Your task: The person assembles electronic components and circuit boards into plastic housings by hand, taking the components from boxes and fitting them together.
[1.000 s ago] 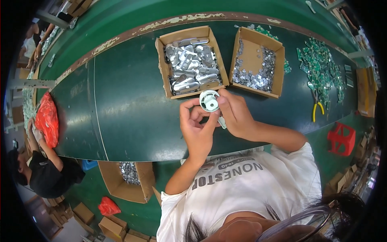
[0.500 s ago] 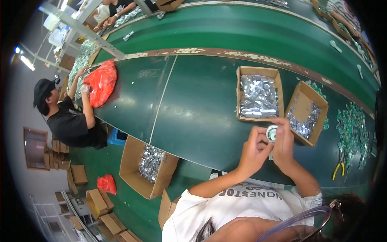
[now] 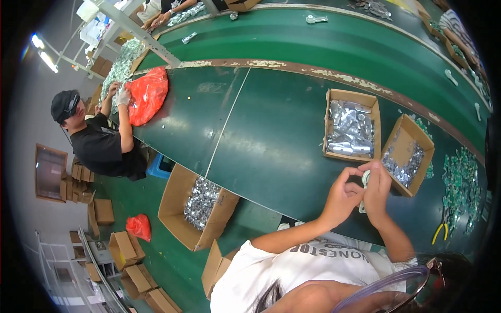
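Observation:
Both of my hands are raised over the near edge of the green table and closed round a pale, round-headed plastic part with a handle [image 3: 365,179]. My left hand [image 3: 342,197] pinches its left side with thumb and fingers. My right hand [image 3: 376,192] wraps its right side and hides much of it. The part's round head is tilted nearly edge-on, and its handle end shows below between the palms. Just beyond my hands is a cardboard box [image 3: 326,136] of shiny metal plates. To its right, a second box [image 3: 412,125] holds small metal pieces.
Yellow-handled pliers [image 3: 441,233] lie beside a pile of green circuit boards [image 3: 462,182] at the right. A conveyor [image 3: 261,39] carrying pale parts runs beyond the table. At left, a co-worker [image 3: 96,141] handles a red bag [image 3: 150,99]. A carton [image 3: 169,208] of metal pieces stands below.
The held part has turned from facing up to nearly edge-on. Another pale part has come into view on the conveyor. The co-worker's face has turned this way, and my view has shifted slightly.

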Demonstrator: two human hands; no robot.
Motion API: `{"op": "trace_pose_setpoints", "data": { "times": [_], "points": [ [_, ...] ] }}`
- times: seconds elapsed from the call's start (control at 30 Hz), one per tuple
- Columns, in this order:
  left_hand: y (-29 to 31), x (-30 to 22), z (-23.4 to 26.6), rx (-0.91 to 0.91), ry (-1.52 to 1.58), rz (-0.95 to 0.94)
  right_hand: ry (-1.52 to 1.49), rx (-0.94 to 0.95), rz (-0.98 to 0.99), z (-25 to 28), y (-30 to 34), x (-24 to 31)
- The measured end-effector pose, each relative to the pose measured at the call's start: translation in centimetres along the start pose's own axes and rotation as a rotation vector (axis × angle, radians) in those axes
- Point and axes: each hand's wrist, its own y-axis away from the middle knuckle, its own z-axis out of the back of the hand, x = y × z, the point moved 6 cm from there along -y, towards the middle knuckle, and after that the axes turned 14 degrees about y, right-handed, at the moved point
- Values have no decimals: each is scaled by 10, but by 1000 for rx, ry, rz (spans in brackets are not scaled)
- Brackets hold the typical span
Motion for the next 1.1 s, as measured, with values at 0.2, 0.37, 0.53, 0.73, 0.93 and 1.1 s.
{"op": "trace_pose_setpoints", "data": {
  "times": [0.2, 0.37, 0.53, 0.73, 0.93, 1.1],
  "points": [
    [-3, 5, 4, -46, 52, 6, 114, 27, -45, 2, 0, -6],
    [-9, 6, -3, 13, -28, 1, 64, -174, 39, 14, 1, -2],
    [6, -6, -10, 78, -23, 79, 106, -227, 215, 20, 10, 18],
    [11, -4, -25, 212, 51, 150, -43, -279, 76, 36, 8, 7],
    [16, -25, -31, 107, -186, -93, -12, -271, 321, 34, -1, 25],
    [26, -13, -45, 139, -380, -153, -216, -339, 241, 48, 8, 14]
  ]
}}
